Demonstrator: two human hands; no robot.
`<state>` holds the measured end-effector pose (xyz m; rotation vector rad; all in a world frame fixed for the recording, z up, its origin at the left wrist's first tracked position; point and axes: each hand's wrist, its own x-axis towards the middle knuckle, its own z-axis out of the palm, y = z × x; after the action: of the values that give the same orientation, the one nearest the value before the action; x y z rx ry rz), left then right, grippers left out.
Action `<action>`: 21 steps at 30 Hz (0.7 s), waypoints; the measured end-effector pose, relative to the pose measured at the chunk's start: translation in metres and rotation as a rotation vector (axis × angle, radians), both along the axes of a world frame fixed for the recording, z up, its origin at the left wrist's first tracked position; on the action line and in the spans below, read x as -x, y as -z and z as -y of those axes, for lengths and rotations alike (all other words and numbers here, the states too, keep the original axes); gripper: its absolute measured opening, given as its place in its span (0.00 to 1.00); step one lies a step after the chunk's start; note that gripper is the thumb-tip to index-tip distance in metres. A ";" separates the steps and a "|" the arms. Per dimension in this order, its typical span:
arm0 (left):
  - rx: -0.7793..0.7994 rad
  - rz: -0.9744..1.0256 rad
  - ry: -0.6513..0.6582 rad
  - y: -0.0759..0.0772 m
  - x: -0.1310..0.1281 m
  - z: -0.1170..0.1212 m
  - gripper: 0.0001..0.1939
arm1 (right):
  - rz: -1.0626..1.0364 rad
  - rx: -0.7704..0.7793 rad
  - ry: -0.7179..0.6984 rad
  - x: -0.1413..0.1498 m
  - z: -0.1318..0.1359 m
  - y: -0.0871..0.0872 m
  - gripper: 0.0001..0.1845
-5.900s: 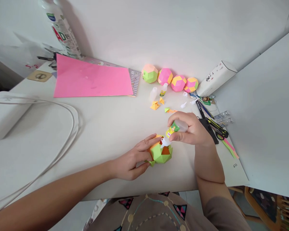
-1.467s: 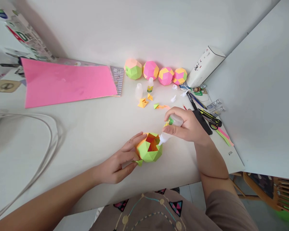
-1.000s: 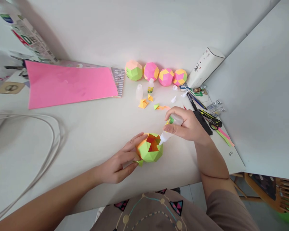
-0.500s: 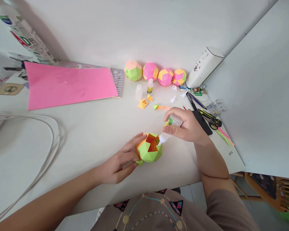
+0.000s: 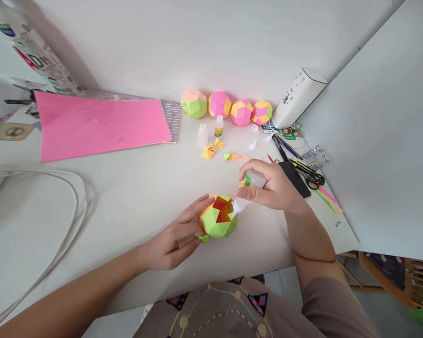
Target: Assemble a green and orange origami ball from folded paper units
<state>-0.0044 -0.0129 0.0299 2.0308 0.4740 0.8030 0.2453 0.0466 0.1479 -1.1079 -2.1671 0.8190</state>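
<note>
A paper ball (image 5: 218, 228) of folded green and orange pieces rests on the white desk, with a jagged opening on top showing a red-orange inside. My left hand (image 5: 178, 237) grips its left side, fingertips along the orange part. By the left thumb, a small green paper piece (image 5: 203, 239) sticks out at the ball's lower left. My right hand (image 5: 268, 185) is closed around a clear glue bottle (image 5: 255, 178) with a green and yellow label. The bottle is tilted downward, its white nozzle at the right edge of the opening.
Finished paper balls (image 5: 219, 104) line the wall, with small bottles (image 5: 202, 135) and folded orange scraps (image 5: 208, 151) before them. Pink paper (image 5: 102, 124) lies left, above a white cable (image 5: 79, 197). Scissors (image 5: 312, 180) and pens (image 5: 280, 148) are at right, near a white box (image 5: 299, 98).
Over the earlier frames the nozzle went from above the opening to its right rim, and the view shifted. In the last second the hands barely moved; the nozzle dipped slightly.
</note>
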 end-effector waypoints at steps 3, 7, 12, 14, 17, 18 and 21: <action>0.001 -0.006 0.004 0.001 0.000 0.000 0.16 | 0.027 0.009 -0.004 0.000 0.000 0.001 0.19; -0.001 -0.006 0.009 0.003 0.000 0.000 0.16 | 0.061 -0.011 0.044 -0.001 -0.001 0.000 0.20; 0.006 -0.009 0.012 0.003 0.001 0.001 0.16 | 0.068 -0.006 0.051 -0.001 -0.001 -0.001 0.21; 0.005 -0.004 0.010 0.002 0.000 0.001 0.15 | 0.091 -0.011 0.041 -0.001 -0.001 -0.001 0.21; -0.001 -0.002 0.004 0.002 0.000 0.001 0.15 | 0.102 0.002 0.064 -0.002 -0.001 -0.001 0.22; -0.001 -0.005 0.001 0.003 0.000 0.001 0.15 | 0.097 0.020 0.083 -0.003 0.000 -0.002 0.22; -0.003 -0.013 -0.004 0.006 0.001 0.001 0.13 | 0.038 0.116 0.138 -0.007 -0.001 -0.005 0.22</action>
<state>-0.0054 -0.0135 0.0242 2.0392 0.4853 0.7937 0.2527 0.0472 0.1525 -1.3245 -2.0689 0.8766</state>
